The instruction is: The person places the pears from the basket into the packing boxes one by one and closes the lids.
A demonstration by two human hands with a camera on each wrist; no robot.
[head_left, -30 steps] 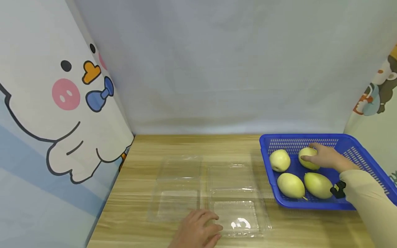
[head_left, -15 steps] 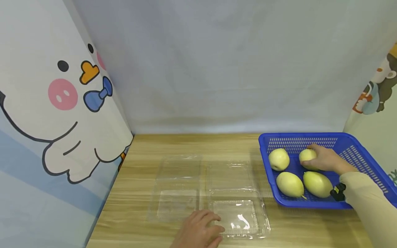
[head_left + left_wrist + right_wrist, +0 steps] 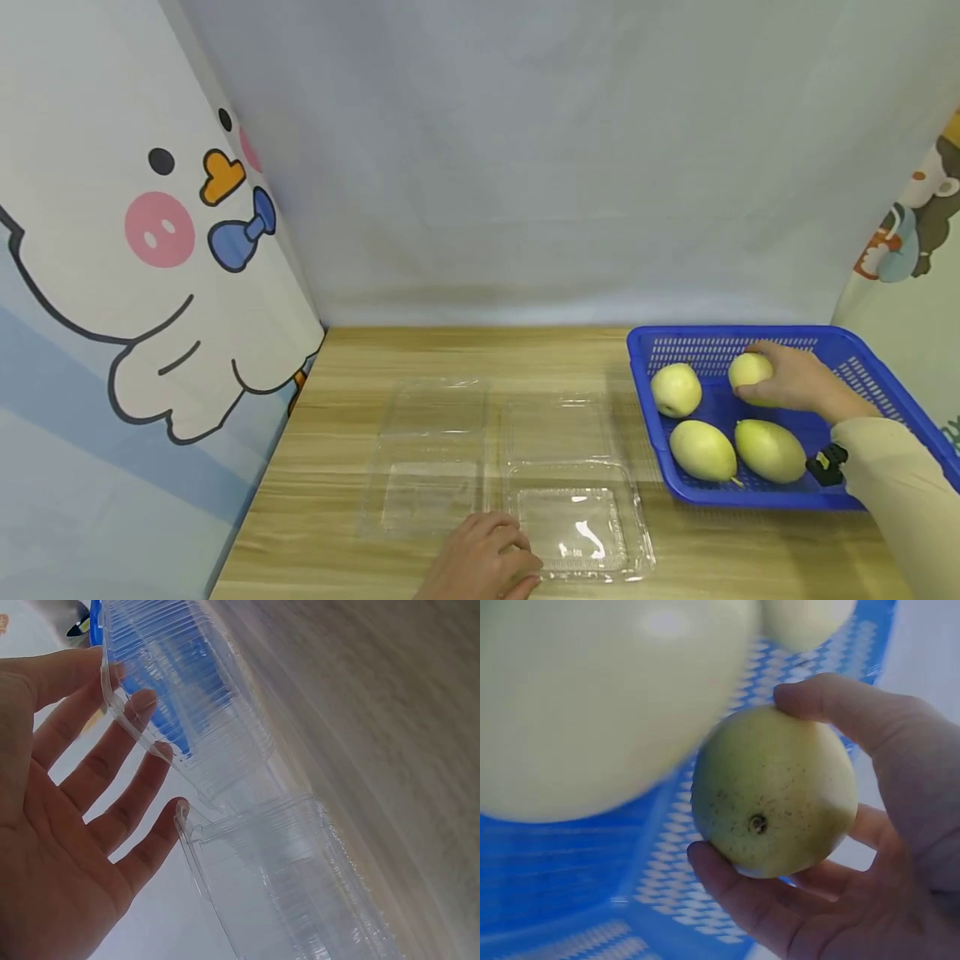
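In the basket's back part my right hand grips a pale yellow-green pear, thumb on one side and fingers on the other; its speckled end faces the right wrist camera. My left hand is at the near left corner of a clear plastic clamshell box, which lies with its lid folded back. Seen from the left wrist, the loosely spread fingers touch the clear rim. A second clear box lies opened on the left, beside the first.
The blue plastic basket stands on the right of the wooden table. Several other pears lie in it: one round pear and two longer pears in front. A pale cloth hangs behind the table.
My right hand has closed further around the pear and raised it slightly. The left hand has stayed at the clear box with only a slight shift.
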